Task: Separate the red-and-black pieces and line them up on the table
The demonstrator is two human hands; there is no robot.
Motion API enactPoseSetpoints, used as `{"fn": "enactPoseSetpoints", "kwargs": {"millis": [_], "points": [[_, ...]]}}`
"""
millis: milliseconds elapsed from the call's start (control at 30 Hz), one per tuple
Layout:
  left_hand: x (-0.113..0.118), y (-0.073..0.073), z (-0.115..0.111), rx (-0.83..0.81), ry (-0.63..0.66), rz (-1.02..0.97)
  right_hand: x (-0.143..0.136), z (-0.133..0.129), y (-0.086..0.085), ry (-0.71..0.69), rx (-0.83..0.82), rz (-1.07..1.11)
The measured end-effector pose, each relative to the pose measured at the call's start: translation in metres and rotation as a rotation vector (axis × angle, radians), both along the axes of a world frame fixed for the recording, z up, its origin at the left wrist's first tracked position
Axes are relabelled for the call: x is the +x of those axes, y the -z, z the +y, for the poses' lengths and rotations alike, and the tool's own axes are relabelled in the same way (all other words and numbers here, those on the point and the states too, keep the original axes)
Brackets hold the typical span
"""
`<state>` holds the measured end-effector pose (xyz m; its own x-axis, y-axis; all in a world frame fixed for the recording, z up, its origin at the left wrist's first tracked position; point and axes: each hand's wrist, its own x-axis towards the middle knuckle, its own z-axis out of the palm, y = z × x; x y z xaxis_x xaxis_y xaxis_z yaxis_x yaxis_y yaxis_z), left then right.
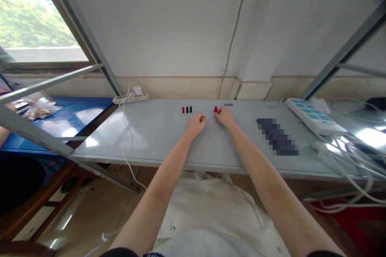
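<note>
Red piece (215,109) in right fingers (219,111), near back edge (205,99).

A white power strip (131,98) lies at the back left of the grey table (153,128), its cable (124,136) hanging over the front edge. On the right sits a larger white-and-blue power strip (315,116) beside tangled white cords (356,160). A window (39,20) shows green trees (30,24).
</note>
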<state>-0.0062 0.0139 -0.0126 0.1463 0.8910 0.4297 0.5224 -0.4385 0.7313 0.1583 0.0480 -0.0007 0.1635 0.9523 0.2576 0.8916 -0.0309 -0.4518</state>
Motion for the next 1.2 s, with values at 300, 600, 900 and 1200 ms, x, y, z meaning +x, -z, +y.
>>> {"fn": "enactPoseSetpoints", "kwargs": {"millis": [300, 600, 900, 1200], "points": [[0.0, -0.003, -0.002, -0.003, 0.01, 0.012, 0.002, 0.003, 0.002, -0.021, -0.017, 0.013], [0.0, -0.003, -0.002, -0.017, -0.012, 0.135, 0.016, 0.004, -0.001, 0.014, -0.163, -0.042], [0.0, -0.006, -0.004, -0.044, -0.029, 0.187, 0.015, 0.001, 0.002, 0.056, -0.107, -0.033], [-0.002, -0.009, -0.005, -0.056, -0.086, 0.249, 0.011, -0.007, 0.002, 0.05, -0.046, -0.026]]}}
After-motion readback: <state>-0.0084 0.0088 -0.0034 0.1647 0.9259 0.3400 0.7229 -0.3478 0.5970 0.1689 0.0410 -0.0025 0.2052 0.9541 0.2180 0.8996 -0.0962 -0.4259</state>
